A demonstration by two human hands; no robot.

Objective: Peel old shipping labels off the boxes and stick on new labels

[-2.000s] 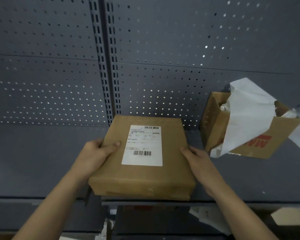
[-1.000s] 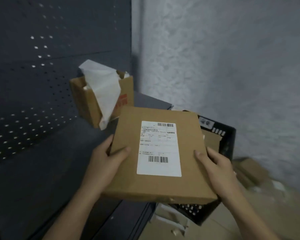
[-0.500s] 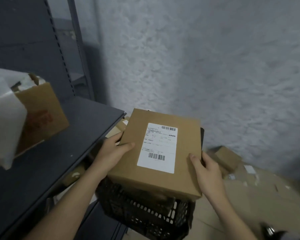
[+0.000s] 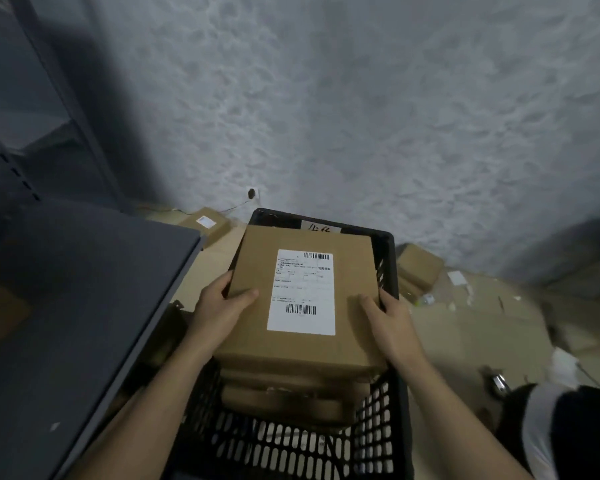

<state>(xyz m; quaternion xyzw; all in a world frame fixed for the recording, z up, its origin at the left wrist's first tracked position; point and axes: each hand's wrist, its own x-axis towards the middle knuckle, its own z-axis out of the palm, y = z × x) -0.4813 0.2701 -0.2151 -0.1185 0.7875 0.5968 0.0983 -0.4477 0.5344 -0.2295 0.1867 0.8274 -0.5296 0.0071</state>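
A: While the box is over the black crate, what holds it?

B: Both hands. The left hand grips its left edge, thumb on top. The right hand grips the right edge the same way.

A: And the label?

B: White, with barcodes at top and bottom, flat on the box's top face.

A: What is below?

B: A stack of more boxes inside the crate. I can't tell whether the held box touches it. A grey shelf stands left of the crate.
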